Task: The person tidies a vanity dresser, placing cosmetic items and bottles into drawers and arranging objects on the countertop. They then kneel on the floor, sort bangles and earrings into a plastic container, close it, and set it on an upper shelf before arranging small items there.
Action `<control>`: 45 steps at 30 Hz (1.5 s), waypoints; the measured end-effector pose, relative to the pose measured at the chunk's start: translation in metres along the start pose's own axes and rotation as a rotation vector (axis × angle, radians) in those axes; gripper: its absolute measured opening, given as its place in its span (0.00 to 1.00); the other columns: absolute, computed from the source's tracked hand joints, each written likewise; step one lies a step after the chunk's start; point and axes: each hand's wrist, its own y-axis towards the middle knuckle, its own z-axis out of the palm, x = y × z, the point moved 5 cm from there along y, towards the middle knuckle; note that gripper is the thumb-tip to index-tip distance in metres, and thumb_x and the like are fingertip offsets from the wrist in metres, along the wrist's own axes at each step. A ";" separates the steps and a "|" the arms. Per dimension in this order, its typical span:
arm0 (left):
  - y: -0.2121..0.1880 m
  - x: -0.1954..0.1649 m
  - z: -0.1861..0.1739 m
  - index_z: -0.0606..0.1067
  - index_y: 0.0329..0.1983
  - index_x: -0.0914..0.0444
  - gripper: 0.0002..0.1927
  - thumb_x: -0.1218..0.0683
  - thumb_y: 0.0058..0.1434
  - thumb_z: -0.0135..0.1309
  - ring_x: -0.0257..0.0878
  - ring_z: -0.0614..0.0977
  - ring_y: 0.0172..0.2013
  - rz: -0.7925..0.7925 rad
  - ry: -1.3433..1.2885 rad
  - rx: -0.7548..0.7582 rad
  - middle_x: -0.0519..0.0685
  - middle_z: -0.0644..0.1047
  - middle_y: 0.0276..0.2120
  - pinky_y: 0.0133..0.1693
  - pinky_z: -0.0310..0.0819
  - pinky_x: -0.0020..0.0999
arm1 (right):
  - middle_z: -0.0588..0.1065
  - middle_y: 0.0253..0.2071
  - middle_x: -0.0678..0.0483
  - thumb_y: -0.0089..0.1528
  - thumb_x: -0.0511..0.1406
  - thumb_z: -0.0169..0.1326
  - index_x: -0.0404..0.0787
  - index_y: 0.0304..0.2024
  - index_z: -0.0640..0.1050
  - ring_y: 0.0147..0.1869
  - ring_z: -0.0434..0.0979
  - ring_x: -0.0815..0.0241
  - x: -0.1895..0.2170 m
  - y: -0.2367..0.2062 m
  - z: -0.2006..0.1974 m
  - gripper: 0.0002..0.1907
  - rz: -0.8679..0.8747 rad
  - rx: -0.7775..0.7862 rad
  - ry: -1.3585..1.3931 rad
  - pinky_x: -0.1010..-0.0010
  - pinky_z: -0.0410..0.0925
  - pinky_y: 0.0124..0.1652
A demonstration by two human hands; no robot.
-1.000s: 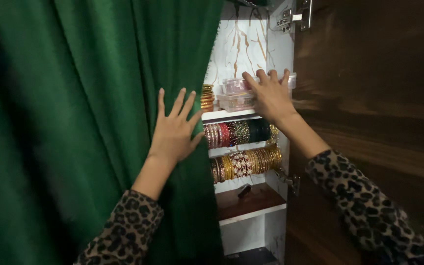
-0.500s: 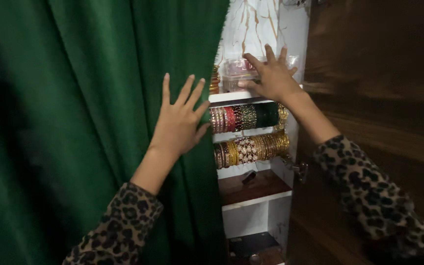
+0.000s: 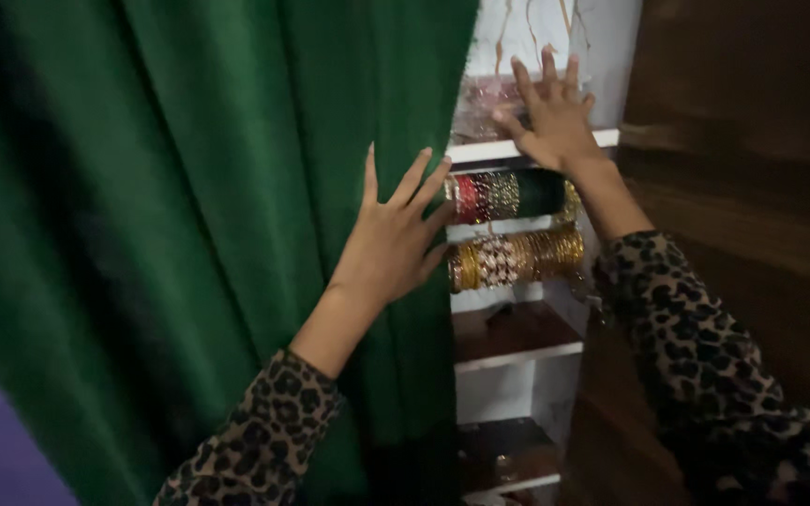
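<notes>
L hand (image 3: pixel 394 239) is flat on the green curtain (image 3: pixel 189 215), fingers spread wide, holding nothing, just pushing the cloth to the side. R hand (image 3: pixel 555 117) is up high at the top shelf (image 3: pixel 489 150), fingers also spread open, resting on a clear box (image 3: pixel 480 108) with pinkish stuff inside. It has no grip on the box that I can see.

To do this well: keep the L palm pressed so the curtain stays off the shelves, & curl the R fingers round the box sides before lifting, slow, so it won't tip. Mind the bangles (image 3: pixel 508 197) in rows just below.

Vs 1 s ago: the curtain edge sits further right in view, the R hand has gone higher onto the box, & the L hand has slid right w/ the cloth.
</notes>
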 end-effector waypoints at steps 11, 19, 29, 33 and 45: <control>-0.021 -0.016 0.020 0.77 0.59 0.55 0.25 0.41 0.62 0.53 0.46 0.51 0.75 -0.014 -0.020 0.011 0.52 0.61 0.72 0.67 0.36 0.78 | 0.43 0.79 0.30 0.74 0.50 0.44 0.26 0.77 0.47 0.82 0.36 0.31 0.024 -0.090 -0.002 0.43 -0.245 -0.193 0.091 0.44 0.41 0.74; -0.039 -0.019 0.030 0.80 0.52 0.55 0.22 0.40 0.64 0.50 0.44 0.49 0.75 0.055 0.139 0.198 0.50 0.60 0.73 0.65 0.39 0.78 | 0.69 0.55 0.34 0.61 0.28 0.53 0.30 0.53 0.73 0.53 0.74 0.35 0.027 -0.229 0.053 0.17 -0.019 -0.031 0.344 0.52 0.73 0.48; -0.076 -0.004 0.065 0.77 0.58 0.52 0.22 0.40 0.66 0.46 0.43 0.46 0.76 0.187 0.117 0.216 0.48 0.54 0.76 0.62 0.58 0.69 | 0.71 0.57 0.36 0.64 0.32 0.48 0.33 0.56 0.75 0.63 0.69 0.31 0.029 -0.287 0.125 0.18 0.032 0.062 0.429 0.48 0.65 0.60; -0.083 -0.001 0.083 0.73 0.65 0.52 0.27 0.42 0.64 0.48 0.44 0.48 0.76 0.200 0.053 0.081 0.49 0.55 0.76 0.60 0.62 0.67 | 0.71 0.58 0.34 0.59 0.35 0.50 0.34 0.60 0.73 0.61 0.69 0.31 0.028 -0.277 0.155 0.25 0.108 0.165 0.243 0.49 0.64 0.60; -0.084 0.014 0.103 0.77 0.59 0.57 0.22 0.44 0.65 0.52 0.44 0.59 0.74 0.355 -0.230 -0.174 0.52 0.61 0.73 0.54 0.70 0.68 | 0.79 0.40 0.37 0.58 0.45 0.63 0.36 0.37 0.81 0.44 0.81 0.35 0.024 -0.244 0.197 0.18 0.521 0.093 -0.033 0.48 0.74 0.44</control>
